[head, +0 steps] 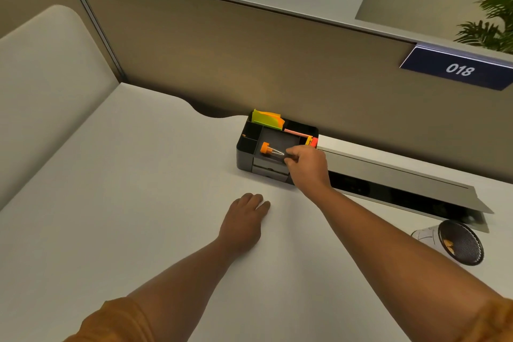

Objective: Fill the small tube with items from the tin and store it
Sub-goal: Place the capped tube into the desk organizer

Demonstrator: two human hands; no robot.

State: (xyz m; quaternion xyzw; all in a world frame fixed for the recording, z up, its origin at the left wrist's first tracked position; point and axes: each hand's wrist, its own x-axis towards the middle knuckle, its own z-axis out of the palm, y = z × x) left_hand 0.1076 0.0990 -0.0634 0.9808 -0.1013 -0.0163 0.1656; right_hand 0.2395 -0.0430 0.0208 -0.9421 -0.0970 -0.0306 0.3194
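The black plastic desk organiser (pixel 249 144) holds yellow-green and orange sticky notes (pixel 267 119) in a rear slot. The small clear tube with orange cap (pixel 270 149) lies over its central tray, pinched at the tip by the right hand (pixel 306 165). The left hand (pixel 244 219) rests flat and empty on the white desk (pixel 138 175). The round dark tin (pixel 460 243) lies tipped near the right edge, with orange pieces inside.

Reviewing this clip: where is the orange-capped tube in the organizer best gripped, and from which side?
Probably by its clear body, from above and the right: the tube lies on its side in the organizer, cap leftward, tip toward the right hand, whose fingers already reach it.
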